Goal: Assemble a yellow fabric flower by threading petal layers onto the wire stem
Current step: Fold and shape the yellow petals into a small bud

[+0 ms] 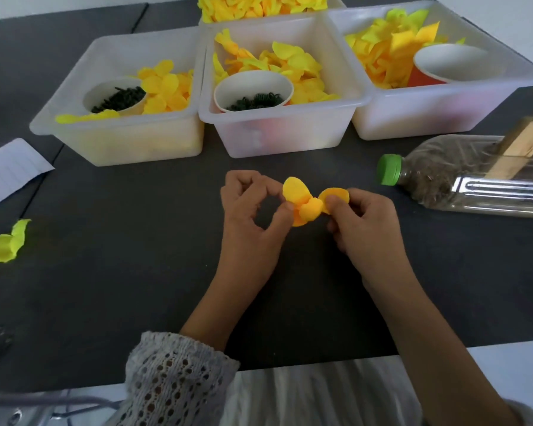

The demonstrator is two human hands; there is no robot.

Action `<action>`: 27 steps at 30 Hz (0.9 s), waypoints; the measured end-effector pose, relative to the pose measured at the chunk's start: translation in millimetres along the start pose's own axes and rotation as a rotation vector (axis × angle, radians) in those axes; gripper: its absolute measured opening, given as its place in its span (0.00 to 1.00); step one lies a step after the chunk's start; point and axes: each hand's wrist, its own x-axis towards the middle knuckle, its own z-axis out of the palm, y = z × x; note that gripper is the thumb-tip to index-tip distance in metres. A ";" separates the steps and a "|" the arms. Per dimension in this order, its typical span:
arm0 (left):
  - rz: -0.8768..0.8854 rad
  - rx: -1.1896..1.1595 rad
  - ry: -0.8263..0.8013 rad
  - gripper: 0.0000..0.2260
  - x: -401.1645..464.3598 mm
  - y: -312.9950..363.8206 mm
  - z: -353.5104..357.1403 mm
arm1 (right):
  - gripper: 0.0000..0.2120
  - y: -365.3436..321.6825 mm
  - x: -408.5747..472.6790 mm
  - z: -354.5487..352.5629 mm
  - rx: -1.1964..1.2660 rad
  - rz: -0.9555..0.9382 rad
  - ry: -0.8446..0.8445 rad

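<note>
Fingers (285, 207) of both hands pinch the petal layer (305, 204) at centre frame, above the dark table (136, 272).
Your left hand (253, 216) nips one lobe, your right hand (360, 222) the other; it's light, floppy fabric, so grip near its middle. No wire stem visible.

A yellow-orange petal layer (308, 201), lobes spread, is held just above the dark table.

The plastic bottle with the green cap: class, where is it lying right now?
In the head view, the plastic bottle lies on its side at the right of the table, in front of the right-hand bin, beyond the right hand.
</note>
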 end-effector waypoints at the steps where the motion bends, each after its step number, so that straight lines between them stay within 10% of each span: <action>1: -0.014 0.000 0.002 0.06 0.1 -0.4 1.1 | 0.13 -0.8 -1.1 1.0 0.000 -0.002 0.023; 14: -0.006 -0.154 -0.161 0.04 -2.7 -1.3 2.6 | 0.15 -21.3 -8.0 2.0 -0.200 -0.007 -0.259; 18: -0.064 -0.075 -0.222 0.17 -4.4 -3.0 4.5 | 0.12 -28.1 -2.0 10.9 -0.644 -0.001 -0.323; 27: -0.082 -0.034 -0.152 0.10 -1.5 -7.1 1.1 | 0.12 -16.1 -23.3 15.8 -0.421 -0.155 -0.022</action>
